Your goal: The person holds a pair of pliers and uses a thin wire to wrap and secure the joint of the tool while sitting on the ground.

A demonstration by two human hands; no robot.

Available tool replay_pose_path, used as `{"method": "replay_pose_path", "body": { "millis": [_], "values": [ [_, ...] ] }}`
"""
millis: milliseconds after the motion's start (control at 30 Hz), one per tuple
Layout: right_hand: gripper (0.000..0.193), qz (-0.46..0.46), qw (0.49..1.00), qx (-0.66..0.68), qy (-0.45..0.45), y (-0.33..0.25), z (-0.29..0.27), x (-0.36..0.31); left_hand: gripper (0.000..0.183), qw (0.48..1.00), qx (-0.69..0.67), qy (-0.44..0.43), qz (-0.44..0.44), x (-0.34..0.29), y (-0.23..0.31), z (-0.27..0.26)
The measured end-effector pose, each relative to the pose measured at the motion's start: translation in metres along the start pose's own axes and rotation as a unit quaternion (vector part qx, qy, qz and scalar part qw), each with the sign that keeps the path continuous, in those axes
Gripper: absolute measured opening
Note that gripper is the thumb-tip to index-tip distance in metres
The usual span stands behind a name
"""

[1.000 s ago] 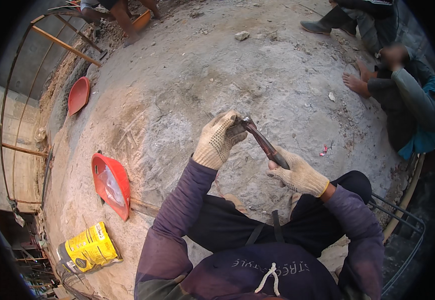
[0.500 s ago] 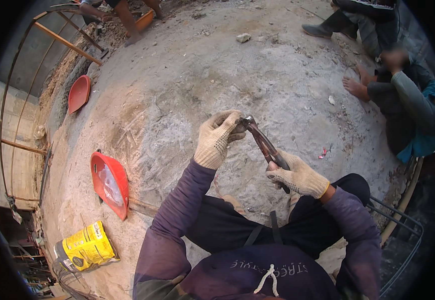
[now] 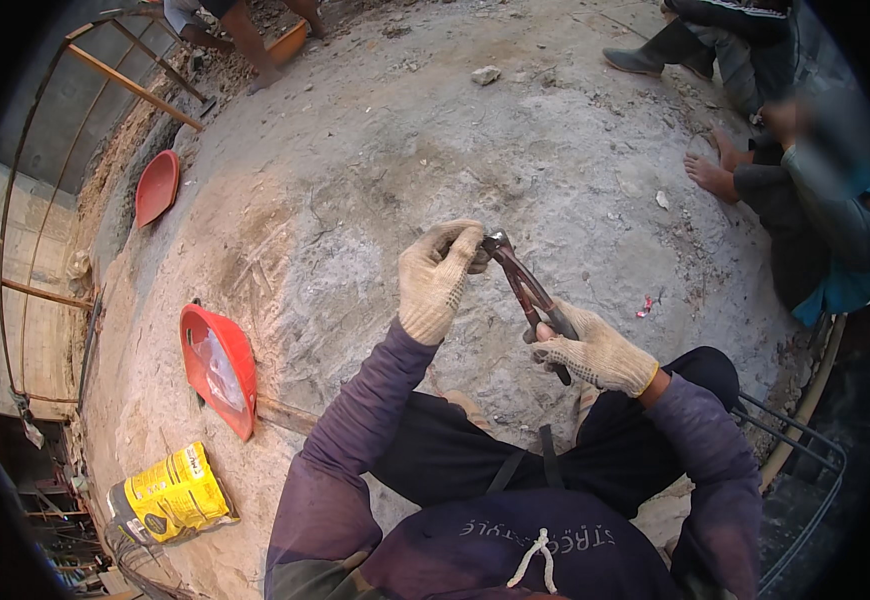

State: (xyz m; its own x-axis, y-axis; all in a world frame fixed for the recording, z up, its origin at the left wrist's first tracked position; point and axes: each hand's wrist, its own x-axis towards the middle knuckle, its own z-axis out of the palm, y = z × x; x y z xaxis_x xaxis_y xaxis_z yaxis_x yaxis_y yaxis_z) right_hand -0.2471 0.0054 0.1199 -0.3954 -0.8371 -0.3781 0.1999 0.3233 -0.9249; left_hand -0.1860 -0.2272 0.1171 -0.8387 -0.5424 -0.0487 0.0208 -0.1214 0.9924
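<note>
In front of my crossed legs I hold a pair of pincers [image 3: 521, 283] with dark reddish-brown handles. My right hand [image 3: 597, 348], in a cream knitted glove, is closed round the handles, which stand slightly apart. The pincers' head points up and to the left. Beside it is my left hand [image 3: 437, 280], gloved the same way with dark grip dots. Its thumb and fingers are pinched together right at the jaws. Whatever lies between those fingertips is too small or hidden to make out.
A red scoop-like basin [image 3: 217, 365] with whitish residue lies at the left, a second red basin [image 3: 158, 188] beyond it. Near left is a yellow bag [image 3: 177, 494]. Another person [image 3: 805, 210] sits at the right. A metal rod frame [image 3: 805, 450] stands beside my right knee.
The pincers' handles have spread slightly apart near my right hand. My left hand has turned a little at the jaws. The basins and bag have stayed put.
</note>
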Motion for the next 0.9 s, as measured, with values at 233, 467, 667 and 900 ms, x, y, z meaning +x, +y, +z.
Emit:
{"method": "replay_pose_path", "body": {
  "millis": [233,467,667,900],
  "values": [
    [0.042,-0.003,1.000,0.013,-0.009,0.003,0.000,0.001,0.030,1.000,0.010,-0.007,-0.013,0.001,0.001,-0.001],
    [0.036,-0.031,0.996,0.077,-0.013,0.018,0.003,0.004,0.029,1.000,-0.011,-0.008,-0.024,0.000,-0.001,-0.002],
    [0.052,0.024,1.000,0.012,-0.009,0.003,0.003,-0.001,0.030,1.000,-0.002,-0.006,-0.024,0.000,0.000,0.001],
    [0.055,-0.001,0.995,-0.094,0.021,-0.006,-0.001,-0.006,0.025,1.000,0.013,-0.010,-0.005,-0.001,-0.001,0.004]
  ]
}}
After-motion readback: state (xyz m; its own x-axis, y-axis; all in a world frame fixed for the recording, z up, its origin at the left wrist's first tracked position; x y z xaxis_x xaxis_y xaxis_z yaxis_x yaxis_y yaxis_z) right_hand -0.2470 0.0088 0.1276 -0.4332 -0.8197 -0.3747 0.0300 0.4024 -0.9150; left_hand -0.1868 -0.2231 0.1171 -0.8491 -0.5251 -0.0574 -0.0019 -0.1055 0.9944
